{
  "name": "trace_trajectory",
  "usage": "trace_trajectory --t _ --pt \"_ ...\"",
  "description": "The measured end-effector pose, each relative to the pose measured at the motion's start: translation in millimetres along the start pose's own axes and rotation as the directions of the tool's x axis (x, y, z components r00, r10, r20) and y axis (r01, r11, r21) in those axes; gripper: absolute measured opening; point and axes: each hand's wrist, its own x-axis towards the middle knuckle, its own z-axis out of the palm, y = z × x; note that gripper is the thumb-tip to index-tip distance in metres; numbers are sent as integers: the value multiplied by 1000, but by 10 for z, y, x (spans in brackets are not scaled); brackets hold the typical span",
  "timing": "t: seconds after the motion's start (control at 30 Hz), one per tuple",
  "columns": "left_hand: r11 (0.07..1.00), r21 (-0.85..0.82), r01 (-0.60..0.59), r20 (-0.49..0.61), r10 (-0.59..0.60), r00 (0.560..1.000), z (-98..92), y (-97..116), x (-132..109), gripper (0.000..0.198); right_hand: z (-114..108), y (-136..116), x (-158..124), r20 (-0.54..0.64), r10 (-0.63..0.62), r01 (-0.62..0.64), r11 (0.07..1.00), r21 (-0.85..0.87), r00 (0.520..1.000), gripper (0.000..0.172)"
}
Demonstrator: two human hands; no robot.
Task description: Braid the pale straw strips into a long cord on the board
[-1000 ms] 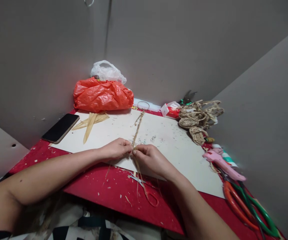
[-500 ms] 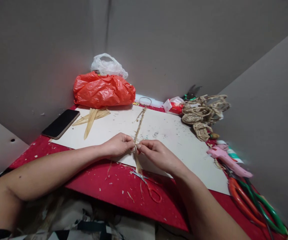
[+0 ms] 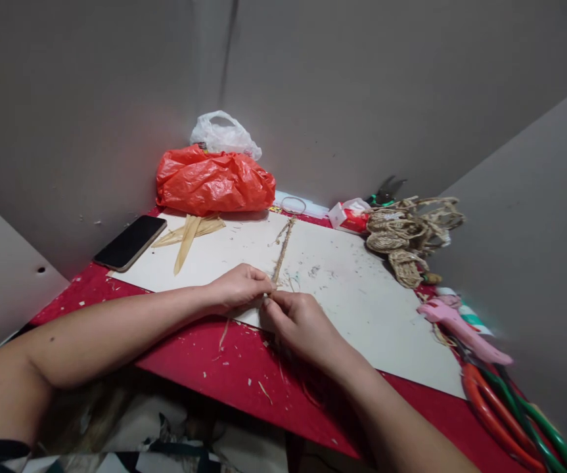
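Thin tan fibre cord point(image 3: 283, 253): near end in hand

Left hand point(image 3: 244, 288): fingertips pinched on cord's near end. Cord runs away from person, over flat white board point(image 3: 362, 302). Right hand point(image 3: 303, 322): thumb and forefinger nearly together, can't tell if gripping. Just changed: right thumb lower, probably regripping. Versus earlier: pale strands below hands now hidden.

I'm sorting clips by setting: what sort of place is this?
Likely a small craft corner: bundled rope, tan strips and what looks like a pink glue gun lie on a red table beside grey walls.
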Motion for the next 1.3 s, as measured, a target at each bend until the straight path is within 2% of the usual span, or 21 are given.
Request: trace_trajectory --t 0.07,0.13,0.2,0.23,0.27,0.3,0.33,0.37,0.4,0.43,0.47,0.53,0.57,0.63,0.7,0.83,0.93,1.03,1.17,1.3 --pt "1000 -18 4 13 -4 1000 -3 8 -10 20 -21 -38 -24 30 -23 22 1000 16 999 26" --pt "999 -35 -6 26 7 1000 -20 10 -10 19 -93 -79 -57 196 -40 19 994 111 980 27" --pt "998 -63 -18 49 21 999 -51 16 -4 20 -206 -94 -78 410 -52 -54 969 242 911 29" --pt "997 -75 -25 60 29 998 -70 22 0 21 -268 -85 -76 453 -41 -106 949 296 891 32" --pt "996 -82 -33 68 39 997 -87 29 4 21 -326 -63 -64 423 -9 -149 928 341 906 35" --pt "996 -81 -37 74 43 996 -102 38 6 21 -373 -33 -42 313 50 -173 910 376 948 39" --pt "997 -75 -36 77 42 996 -113 47 8 20 -405 3 -11 148 122 -173 895 411 981 40" --pt "997 -66 -33 79 38 996 -117 55 8 19 -416 37 24 -8 188 -165 880 444 982 40" --pt "997 -67 -34 80 39 996 -117 61 6 19 -407 65 59 -96 239 -164 859 484 966 38" --pt "995 -85 -44 90 52 995 -112 63 3 19 -379 85 91 -98 270 -176 822 542 958 36" --pt "992 -115 -59 118 73 990 -103 62 1 20 -336 96 116 -23 279 -208 767 607 960 34" --pt "983 -160 -89 185 119 976 -87 48 -3 25 -233 99 144 220 231 -318 634 705 948 35" --pt "982 -159 -105 195 135 971 -83 38 -4 27 -186 97 148 324 200 -378 573 727 925 34" --pt "987 -95 -130 158 143 977 -88 19 -1 29 -127 104 148 438 181 -466 500 730 881 35" --pt "989 -24 -147 116 148 982 -109 9 6 29 -119 131 150 473 201 -505 495 707 858 35" --pt "984 57 -168 255 148 956 -168 15 32 31 -156 214 177 512 205 -526 575 627 834 39" --pt "958 201 -204 265 147 953 -202 30 49 26 -137 257 196 549 201 -566 505 652 812 40" --pt "883 406 -237 204 166 965 -226 70 31 24 -84 256 201 537 191 -563 418 712 821 39" --pt "733 626 -266 217 165 962 -245 177 -53 28 -20 194 189 465 262 -534 392 749 846 36" --pt "455 868 -201 122 197 973 -183 246 -156 29 29 104 163 342 350 -475 441 761 872 31"
